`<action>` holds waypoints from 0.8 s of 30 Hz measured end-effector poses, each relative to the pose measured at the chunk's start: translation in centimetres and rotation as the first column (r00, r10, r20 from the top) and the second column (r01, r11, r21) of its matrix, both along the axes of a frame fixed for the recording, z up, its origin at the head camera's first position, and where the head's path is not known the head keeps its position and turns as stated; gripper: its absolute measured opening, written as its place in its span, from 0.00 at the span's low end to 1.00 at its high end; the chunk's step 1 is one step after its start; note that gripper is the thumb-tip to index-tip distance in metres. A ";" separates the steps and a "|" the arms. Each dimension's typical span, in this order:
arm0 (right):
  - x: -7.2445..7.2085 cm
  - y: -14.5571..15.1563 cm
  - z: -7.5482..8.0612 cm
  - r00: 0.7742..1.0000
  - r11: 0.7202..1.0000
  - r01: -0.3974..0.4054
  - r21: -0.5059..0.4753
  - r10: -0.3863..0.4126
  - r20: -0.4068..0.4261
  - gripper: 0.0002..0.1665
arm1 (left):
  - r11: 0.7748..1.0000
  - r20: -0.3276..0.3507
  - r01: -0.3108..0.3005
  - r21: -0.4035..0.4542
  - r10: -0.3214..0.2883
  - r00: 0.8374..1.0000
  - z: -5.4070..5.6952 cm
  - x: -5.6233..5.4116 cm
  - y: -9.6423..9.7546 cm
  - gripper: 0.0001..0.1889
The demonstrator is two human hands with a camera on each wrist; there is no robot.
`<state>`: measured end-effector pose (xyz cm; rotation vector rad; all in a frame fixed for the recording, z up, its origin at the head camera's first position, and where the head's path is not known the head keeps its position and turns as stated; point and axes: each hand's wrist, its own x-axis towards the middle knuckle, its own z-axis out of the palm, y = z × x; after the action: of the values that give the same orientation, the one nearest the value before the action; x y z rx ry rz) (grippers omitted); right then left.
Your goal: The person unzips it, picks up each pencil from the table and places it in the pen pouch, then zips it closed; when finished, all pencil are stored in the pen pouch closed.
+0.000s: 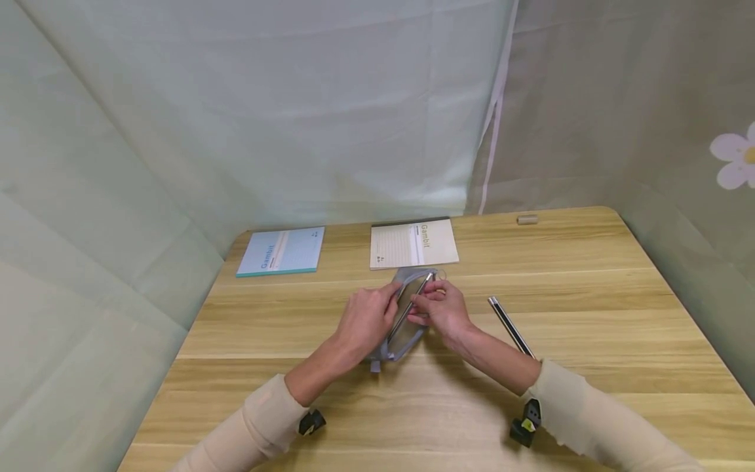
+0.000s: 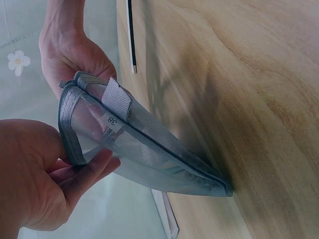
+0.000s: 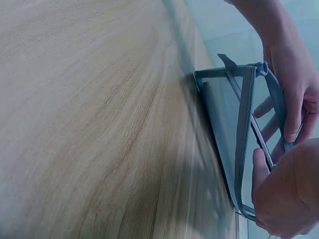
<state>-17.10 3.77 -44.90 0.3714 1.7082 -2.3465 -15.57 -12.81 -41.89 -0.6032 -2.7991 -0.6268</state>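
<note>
A grey mesh zip pouch [image 2: 144, 149] stands with its mouth unzipped between both hands. My left hand [image 1: 366, 318] grips one side of its rim, thumb and fingers on either side of the edge. Inside the mouth lies a slim black-and-silver pencil [image 1: 406, 312], slanting along the length of the pouch. The right hand [image 1: 442, 311] pinches this pencil between thumb and fingers, near the pouch's far end. Its lower end is hidden in the head view. On the wood to the right, a dark striped pencil [image 1: 510, 326] lies partly behind the right forearm.
A blue notebook [image 1: 280, 252] lies at the back left of the wooden table [image 1: 265, 406]. Behind the pouch is a cream notebook [image 1: 414, 244]. A small brownish block [image 1: 527, 219] sits near the back edge. Pale curtains [image 1: 324, 111] hang around the table.
</note>
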 end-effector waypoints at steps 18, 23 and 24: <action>-0.4 0.3 -0.3 0.999 0.999 -0.034 0.040 0.034 0.013 0.16 | 1.000 0.004 0.006 -0.019 -0.006 1.000 0.1 0.1 0.1 0.16; -0.5 0.5 -0.2 0.998 0.996 -0.057 0.067 0.058 -0.009 0.18 | 1.000 -0.002 0.003 -0.027 -0.003 1.000 0.0 0.0 0.1 0.15; -0.5 0.6 -0.1 0.998 0.995 -0.064 0.074 0.065 -0.011 0.19 | 1.000 -0.002 0.002 -0.027 -0.002 1.000 0.0 0.0 0.1 0.15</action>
<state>-17.59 4.33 -45.00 0.3091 1.7887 -2.2513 -15.55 -12.68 -41.86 -0.6109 -2.8093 -0.5898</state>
